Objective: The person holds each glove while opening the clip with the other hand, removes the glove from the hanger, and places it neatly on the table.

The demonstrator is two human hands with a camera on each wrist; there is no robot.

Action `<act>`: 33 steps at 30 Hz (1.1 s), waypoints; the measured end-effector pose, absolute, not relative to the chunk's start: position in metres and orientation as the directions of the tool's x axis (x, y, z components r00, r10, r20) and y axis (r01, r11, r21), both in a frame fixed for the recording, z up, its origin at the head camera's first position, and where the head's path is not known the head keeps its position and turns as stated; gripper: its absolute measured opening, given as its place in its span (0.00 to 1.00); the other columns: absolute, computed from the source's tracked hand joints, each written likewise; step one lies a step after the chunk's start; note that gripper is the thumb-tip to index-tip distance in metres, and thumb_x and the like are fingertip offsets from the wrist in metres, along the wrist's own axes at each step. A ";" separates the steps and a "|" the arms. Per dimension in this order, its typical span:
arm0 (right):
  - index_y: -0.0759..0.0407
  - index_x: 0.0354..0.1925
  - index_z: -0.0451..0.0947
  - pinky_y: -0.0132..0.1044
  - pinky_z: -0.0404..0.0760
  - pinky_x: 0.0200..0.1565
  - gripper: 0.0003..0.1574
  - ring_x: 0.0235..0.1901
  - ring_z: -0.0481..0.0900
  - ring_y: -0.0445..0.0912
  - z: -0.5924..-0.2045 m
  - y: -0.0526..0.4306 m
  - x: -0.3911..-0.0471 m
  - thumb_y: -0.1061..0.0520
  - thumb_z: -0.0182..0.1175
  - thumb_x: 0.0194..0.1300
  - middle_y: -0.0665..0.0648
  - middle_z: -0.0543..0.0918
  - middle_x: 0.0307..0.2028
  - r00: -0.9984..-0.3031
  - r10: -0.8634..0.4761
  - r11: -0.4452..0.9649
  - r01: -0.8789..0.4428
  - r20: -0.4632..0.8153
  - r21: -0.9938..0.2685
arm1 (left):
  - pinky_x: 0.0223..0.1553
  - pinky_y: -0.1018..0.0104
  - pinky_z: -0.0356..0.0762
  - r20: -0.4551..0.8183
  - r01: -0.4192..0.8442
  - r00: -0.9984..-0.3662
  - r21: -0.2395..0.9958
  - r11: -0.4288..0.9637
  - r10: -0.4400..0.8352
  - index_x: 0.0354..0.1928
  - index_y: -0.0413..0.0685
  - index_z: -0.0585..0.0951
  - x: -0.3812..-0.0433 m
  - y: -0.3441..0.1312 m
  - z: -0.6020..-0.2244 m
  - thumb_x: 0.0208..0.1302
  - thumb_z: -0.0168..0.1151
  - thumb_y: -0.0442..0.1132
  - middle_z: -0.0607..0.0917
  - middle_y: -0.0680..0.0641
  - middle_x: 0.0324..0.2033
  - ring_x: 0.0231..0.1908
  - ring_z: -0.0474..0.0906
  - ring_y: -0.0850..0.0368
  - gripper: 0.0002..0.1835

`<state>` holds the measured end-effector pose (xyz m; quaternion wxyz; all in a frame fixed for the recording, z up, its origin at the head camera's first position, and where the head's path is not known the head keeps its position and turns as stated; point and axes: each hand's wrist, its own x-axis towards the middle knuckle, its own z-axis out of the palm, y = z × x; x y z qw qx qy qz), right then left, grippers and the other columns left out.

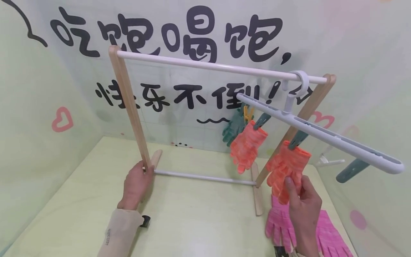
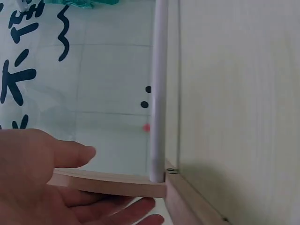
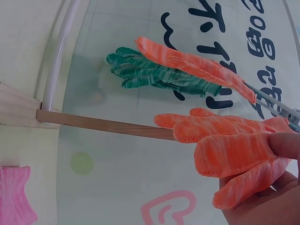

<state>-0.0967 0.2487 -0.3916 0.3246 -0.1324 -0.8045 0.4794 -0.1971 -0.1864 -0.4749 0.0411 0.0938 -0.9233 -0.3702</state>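
A small rack of wooden posts and white rails (image 1: 205, 65) stands on the table. Low on its left wooden post (image 2: 108, 183), my left hand (image 1: 137, 184) holds on, thumb on one side and fingers on the other. From the top rail's right end hangs a white clip hanger (image 1: 321, 129), slanted. My right hand (image 1: 306, 207) pinches the lower part of an orange glove (image 1: 293, 160), which a dark green clip (image 1: 298, 138) holds by its cuff. Another orange glove (image 1: 247, 146) and a green glove (image 3: 159, 75) hang farther back.
Pink gloves (image 1: 332, 233) lie on the table (image 1: 199, 221) at the right, partly behind my right forearm. A vacant green clip (image 1: 352, 170) hangs at the hanger's near end. Walls with black lettering (image 1: 199, 34) close in the back and sides.
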 end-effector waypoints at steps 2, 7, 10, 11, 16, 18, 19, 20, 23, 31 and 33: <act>0.57 0.48 0.83 0.24 0.70 0.24 0.13 0.25 0.71 0.37 -0.392 0.249 -0.097 0.53 0.63 0.68 0.45 0.70 0.21 -0.755 0.528 0.497 -0.097 0.389 -0.863 | 0.24 0.62 0.74 -0.063 -0.174 -0.982 0.656 0.734 -0.176 0.63 0.35 0.71 -0.192 -0.186 -0.465 0.75 0.48 0.51 0.84 0.33 0.47 0.31 0.81 0.48 0.27; 0.56 0.50 0.83 0.22 0.74 0.25 0.14 0.25 0.73 0.36 -0.392 0.250 -0.097 0.53 0.63 0.68 0.43 0.74 0.21 -0.760 0.530 0.495 -0.083 0.376 -0.865 | 0.22 0.61 0.72 -0.203 -0.205 -0.973 0.544 0.814 -0.109 0.63 0.32 0.70 -0.178 -0.179 -0.445 0.75 0.47 0.52 0.84 0.35 0.39 0.26 0.78 0.50 0.30; 0.57 0.50 0.83 0.22 0.76 0.25 0.15 0.25 0.74 0.36 -0.392 0.250 -0.097 0.52 0.63 0.68 0.41 0.76 0.23 -0.765 0.528 0.493 -0.078 0.369 -0.866 | 0.23 0.60 0.72 -0.223 -0.165 -0.973 0.501 0.850 -0.058 0.61 0.34 0.73 -0.169 -0.169 -0.431 0.75 0.47 0.52 0.84 0.35 0.40 0.27 0.78 0.50 0.28; 0.57 0.50 0.83 0.21 0.77 0.26 0.15 0.25 0.75 0.36 -0.392 0.250 -0.097 0.52 0.63 0.68 0.39 0.77 0.23 -0.766 0.526 0.493 -0.078 0.369 -0.867 | 0.24 0.59 0.73 -0.215 -0.144 -0.976 0.502 0.853 -0.039 0.61 0.35 0.74 -0.167 -0.163 -0.427 0.75 0.48 0.52 0.85 0.34 0.41 0.28 0.79 0.50 0.27; 0.58 0.48 0.83 0.23 0.79 0.25 0.14 0.23 0.76 0.35 -0.392 0.250 -0.098 0.53 0.63 0.68 0.40 0.78 0.23 -0.766 0.526 0.478 -0.092 0.368 -0.874 | 0.37 0.56 0.83 -0.088 0.006 -0.993 0.614 0.790 0.075 0.59 0.43 0.79 -0.159 -0.120 -0.415 0.73 0.54 0.48 0.85 0.40 0.52 0.44 0.84 0.49 0.21; 0.60 0.45 0.83 0.24 0.77 0.23 0.12 0.21 0.75 0.36 -0.393 0.250 -0.097 0.54 0.63 0.68 0.43 0.75 0.20 -0.770 0.522 0.459 -0.110 0.368 -0.881 | 0.44 0.57 0.84 -0.038 0.063 -0.992 0.683 0.727 0.122 0.59 0.46 0.80 -0.157 -0.097 -0.415 0.73 0.56 0.47 0.86 0.44 0.53 0.48 0.84 0.50 0.19; 0.61 0.44 0.82 0.24 0.76 0.21 0.11 0.20 0.74 0.36 -0.393 0.249 -0.097 0.55 0.63 0.68 0.45 0.73 0.18 -0.772 0.518 0.450 -0.120 0.368 -0.885 | 0.45 0.58 0.84 -0.013 0.090 -0.990 0.715 0.693 0.143 0.58 0.47 0.80 -0.156 -0.087 -0.414 0.72 0.57 0.47 0.86 0.45 0.52 0.48 0.84 0.52 0.18; 0.62 0.43 0.82 0.25 0.75 0.20 0.11 0.19 0.73 0.36 -0.393 0.248 -0.098 0.55 0.63 0.68 0.46 0.72 0.17 -0.775 0.514 0.443 -0.127 0.368 -0.887 | 0.45 0.60 0.84 0.013 0.119 -0.987 0.741 0.661 0.162 0.57 0.49 0.81 -0.154 -0.076 -0.413 0.72 0.57 0.46 0.86 0.47 0.52 0.47 0.84 0.54 0.17; 0.61 0.44 0.82 0.25 0.72 0.21 0.12 0.20 0.72 0.37 -0.395 0.247 -0.097 0.55 0.63 0.68 0.44 0.72 0.18 -0.779 0.515 0.444 -0.114 0.357 -0.889 | 0.47 0.62 0.83 0.083 0.201 -0.971 0.790 0.580 0.224 0.54 0.51 0.83 -0.151 -0.048 -0.408 0.72 0.57 0.45 0.87 0.51 0.50 0.46 0.83 0.59 0.14; 0.58 0.49 0.82 0.26 0.71 0.23 0.15 0.24 0.72 0.38 -0.395 0.243 -0.096 0.52 0.62 0.69 0.43 0.76 0.22 -0.775 0.539 0.458 -0.060 0.331 -0.887 | 0.50 0.66 0.82 0.247 0.382 -0.909 0.817 0.432 0.336 0.52 0.55 0.84 -0.150 -0.003 -0.385 0.74 0.55 0.45 0.86 0.56 0.45 0.46 0.82 0.64 0.12; 0.58 0.49 0.82 0.25 0.72 0.24 0.15 0.24 0.72 0.38 -0.394 0.242 -0.097 0.52 0.62 0.69 0.42 0.76 0.23 -0.775 0.528 0.472 -0.070 0.346 -0.879 | 0.50 0.66 0.82 0.287 0.416 -0.893 0.819 0.396 0.346 0.52 0.55 0.84 -0.151 0.004 -0.378 0.74 0.55 0.45 0.86 0.55 0.46 0.47 0.81 0.64 0.12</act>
